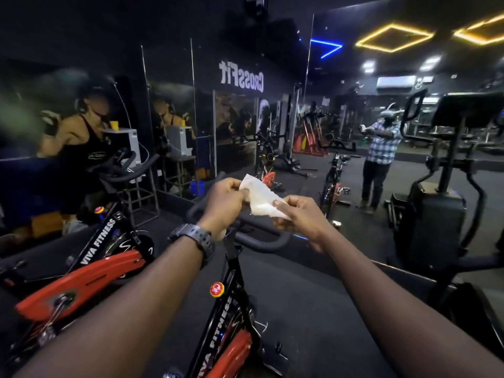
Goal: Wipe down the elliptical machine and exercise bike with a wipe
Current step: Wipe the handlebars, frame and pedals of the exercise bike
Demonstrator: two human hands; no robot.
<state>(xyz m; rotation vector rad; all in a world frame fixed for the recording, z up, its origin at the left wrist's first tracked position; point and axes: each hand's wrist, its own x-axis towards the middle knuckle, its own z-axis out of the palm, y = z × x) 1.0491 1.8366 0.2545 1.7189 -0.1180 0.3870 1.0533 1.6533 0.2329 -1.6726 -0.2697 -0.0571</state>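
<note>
A white wipe (pixel 260 199) is stretched between both hands above the black handlebar (pixel 259 240) of the red-and-black exercise bike (pixel 222 317) in front of me. My left hand (pixel 223 204), with a dark watch on its wrist, pinches the wipe's upper left edge. My right hand (pixel 298 218) pinches its lower right edge. The wipe hangs slightly crumpled and does not touch the bike. A dark elliptical machine (pixel 433 214) stands at the right, its console high up.
A second red exercise bike (pixel 81 271) stands close on my left. Mirrored wall panels (pixel 177 118) run ahead, reflecting the gym and a person in a checked shirt (pixel 381 148). Dark rubber flooring (pixel 308 309) lies between the machines.
</note>
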